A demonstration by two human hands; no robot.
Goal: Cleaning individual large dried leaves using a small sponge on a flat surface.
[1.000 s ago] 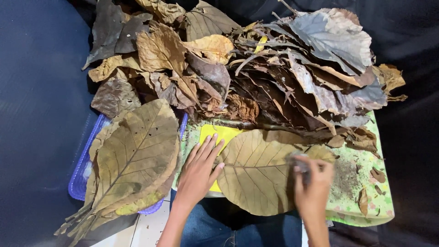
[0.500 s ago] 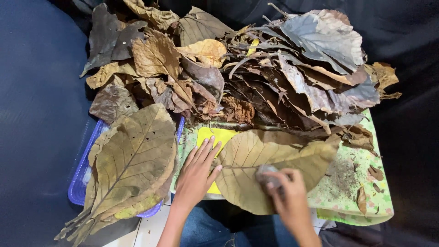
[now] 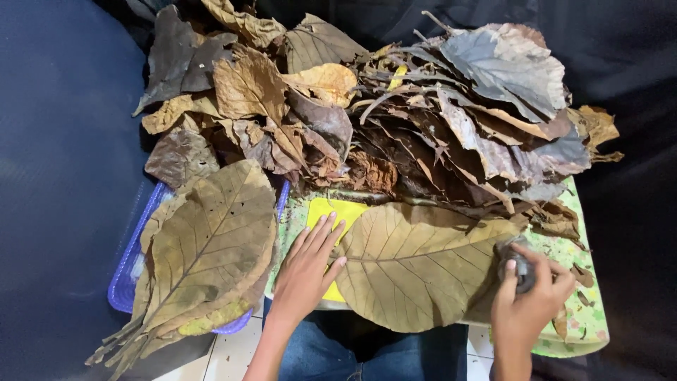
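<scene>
One large dry leaf [image 3: 416,264], tan and broad, lay flat on the green patterned board [image 3: 575,321] across our lap, its stem end toward our left hand [image 3: 307,271]. That hand was open, fingers spread, pressing the leaf's left edge down over a yellow sheet [image 3: 333,210]. Our right hand [image 3: 529,293] was closed around a small dark grey object [image 3: 520,267], held against the leaf's right edge; we could not tell what kind of tool it was.

Around the work we recorded:
- A big heap of dried brown and grey leaves [image 3: 395,120], curled and tangled with stems, filling the far side of the board and overlapping the top edge of the flat leaf, so that it crowded the work from behind.
- A stack of flattened leaves [image 3: 208,247] to the left, resting on a blue plastic basket [image 3: 127,271] just beside our left hand.
- Dark cloth [image 3: 56,155] on both sides.
- White floor tiles [image 3: 233,353] below, beside our jeans [image 3: 331,356].
</scene>
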